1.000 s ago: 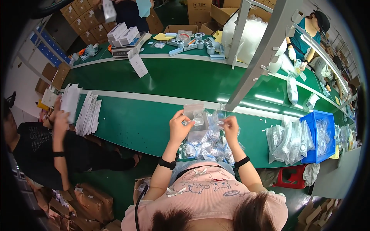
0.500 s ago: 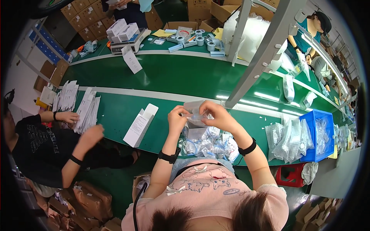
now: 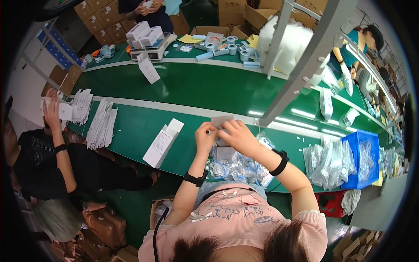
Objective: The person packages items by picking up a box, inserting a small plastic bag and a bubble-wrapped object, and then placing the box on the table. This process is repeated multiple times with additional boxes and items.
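Close together over the bench, my left hand (image 3: 205, 139) and my right hand (image 3: 239, 136) are both closed, fingertips pinching a small translucent plastic bag (image 3: 221, 120). Its pale upper part sticks out above my fingers; the rest is hidden behind them. Just below my hands lies a heap of clear plastic bags (image 3: 238, 168) with small blue-and-white items inside, partly covered by my right hand and forearm. To the left of my left hand stands an open white box (image 3: 162, 143), its flap raised, touched by neither hand.
Bubble-wrap pouches (image 3: 327, 163) lie at right beside a blue bin (image 3: 368, 180), above a red stool (image 3: 334, 201). Flat white cartons (image 3: 101, 124) are stacked at left, near a co-worker (image 3: 43, 161). A grey metal post (image 3: 301, 65) rises beyond my right hand.
My right hand has moved closer to my left, and less of the bag shows between them. The co-worker at left has lifted a white carton off the bench. The view has shifted slightly.
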`<action>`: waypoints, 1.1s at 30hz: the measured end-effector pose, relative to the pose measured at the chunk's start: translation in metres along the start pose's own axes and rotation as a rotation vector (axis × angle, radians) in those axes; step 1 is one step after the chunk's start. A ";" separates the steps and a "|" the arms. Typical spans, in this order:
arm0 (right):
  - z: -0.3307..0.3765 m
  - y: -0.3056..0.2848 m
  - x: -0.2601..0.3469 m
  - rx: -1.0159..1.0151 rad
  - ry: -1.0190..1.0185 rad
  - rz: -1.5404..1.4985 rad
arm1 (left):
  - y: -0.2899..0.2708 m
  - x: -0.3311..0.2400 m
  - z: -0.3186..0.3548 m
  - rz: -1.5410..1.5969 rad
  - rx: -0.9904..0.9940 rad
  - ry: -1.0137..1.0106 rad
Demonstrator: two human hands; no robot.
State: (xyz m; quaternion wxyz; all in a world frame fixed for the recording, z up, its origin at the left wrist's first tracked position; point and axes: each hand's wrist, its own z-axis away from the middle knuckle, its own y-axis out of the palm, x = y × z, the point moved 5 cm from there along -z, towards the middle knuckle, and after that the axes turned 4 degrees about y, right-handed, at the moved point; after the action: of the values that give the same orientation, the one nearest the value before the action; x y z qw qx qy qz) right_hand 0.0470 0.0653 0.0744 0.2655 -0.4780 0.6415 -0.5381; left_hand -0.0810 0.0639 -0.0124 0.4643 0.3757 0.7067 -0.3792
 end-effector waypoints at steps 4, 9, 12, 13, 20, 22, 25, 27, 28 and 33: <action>0.012 0.010 -0.007 -0.103 0.136 0.049 | -0.004 0.003 0.005 0.035 0.010 -0.054; 0.018 0.008 0.009 -0.253 0.082 -0.106 | -0.006 0.007 0.009 0.197 -0.029 -0.075; 0.015 -0.006 0.007 -0.245 0.211 0.043 | -0.006 0.008 0.011 0.247 -0.044 -0.114; 0.015 -0.008 0.000 -0.230 0.289 -0.019 | -0.004 0.005 0.011 0.231 -0.038 -0.093; 0.020 -0.007 -0.021 0.014 0.462 -0.490 | -0.002 0.008 0.011 0.228 -0.041 -0.075; 0.025 -0.004 -0.028 -0.184 0.294 -0.365 | 0.000 0.006 0.010 0.246 -0.066 -0.071; 0.025 0.003 -0.026 -0.296 0.115 -0.252 | 0.003 0.006 0.010 0.260 -0.084 -0.067; 0.024 0.007 -0.016 -0.335 -0.059 -0.153 | 0.006 0.007 0.010 0.265 -0.079 -0.062; 0.022 0.007 -0.013 -0.334 -0.063 -0.152 | 0.005 0.008 0.010 0.266 -0.082 -0.060; 0.018 0.013 0.002 -0.184 0.010 -0.076 | 0.003 0.012 0.011 0.313 -0.086 -0.095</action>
State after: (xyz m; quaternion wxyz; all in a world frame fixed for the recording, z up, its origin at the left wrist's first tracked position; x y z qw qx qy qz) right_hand 0.0578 0.0550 0.0573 0.1966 -0.5219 0.6709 -0.4888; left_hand -0.0774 0.0578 -0.0273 0.5662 0.4426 0.6325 -0.2888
